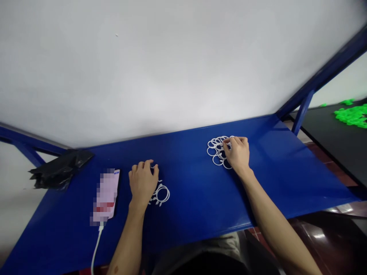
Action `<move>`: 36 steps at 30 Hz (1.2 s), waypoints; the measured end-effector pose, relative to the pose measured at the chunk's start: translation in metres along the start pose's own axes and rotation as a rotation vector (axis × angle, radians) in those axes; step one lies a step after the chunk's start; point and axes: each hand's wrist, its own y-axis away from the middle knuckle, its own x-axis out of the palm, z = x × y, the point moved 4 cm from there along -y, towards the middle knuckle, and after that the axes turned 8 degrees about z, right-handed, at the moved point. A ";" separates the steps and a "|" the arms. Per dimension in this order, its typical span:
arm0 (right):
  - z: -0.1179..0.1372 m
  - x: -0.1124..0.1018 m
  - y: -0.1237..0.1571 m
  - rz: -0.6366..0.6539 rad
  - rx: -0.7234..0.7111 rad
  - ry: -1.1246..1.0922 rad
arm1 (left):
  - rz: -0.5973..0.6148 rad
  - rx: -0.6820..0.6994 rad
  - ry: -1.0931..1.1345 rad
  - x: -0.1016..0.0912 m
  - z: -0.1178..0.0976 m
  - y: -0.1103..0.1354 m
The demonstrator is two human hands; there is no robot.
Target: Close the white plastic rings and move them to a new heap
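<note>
My left hand (142, 182) rests knuckles-up on the blue table (195, 191), its fingers curled over white plastic rings (162, 194) that stick out to its right. My right hand (237, 153) reaches farther back and lies on a pile of several white rings (215, 149), fingertips pinched among them. What the fingers of either hand actually grip is hidden under the hands.
A phone (106, 196) on a white cable (96, 248) lies left of my left hand. A crumpled black bag (59, 171) sits at the table's back left. A white wall stands behind. At the right, a dark table (329, 133) carries green parts (352, 114).
</note>
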 end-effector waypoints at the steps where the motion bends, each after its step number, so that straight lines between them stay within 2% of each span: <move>1: 0.000 0.001 0.000 0.006 0.005 0.002 | 0.009 0.017 0.058 0.001 -0.001 -0.001; 6: 0.001 0.001 0.003 0.009 0.011 -0.013 | 0.046 0.065 0.496 0.000 0.003 -0.005; 10: 0.003 -0.001 0.004 -0.015 -0.008 0.002 | 0.024 0.012 0.663 -0.005 0.010 -0.006; 15: 0.007 -0.008 0.007 -0.066 -0.023 -0.017 | -0.027 0.040 0.557 -0.008 0.017 -0.009; 21: 0.022 -0.021 0.014 -0.127 -0.064 -0.077 | 0.091 0.167 0.291 0.006 0.010 -0.006; 24: 0.035 -0.023 0.017 -0.116 -0.141 -0.133 | 0.092 0.192 0.180 0.008 0.003 -0.004; 27: 0.051 -0.022 0.019 -0.076 -0.220 -0.197 | 0.030 0.196 0.163 0.002 -0.001 -0.003; 31: 0.074 -0.017 0.027 0.011 -0.331 -0.294 | -0.052 0.251 0.281 -0.008 -0.010 -0.002; 36: 0.107 -0.009 0.045 0.258 -0.490 -0.449 | -0.107 0.392 0.454 -0.011 -0.033 0.009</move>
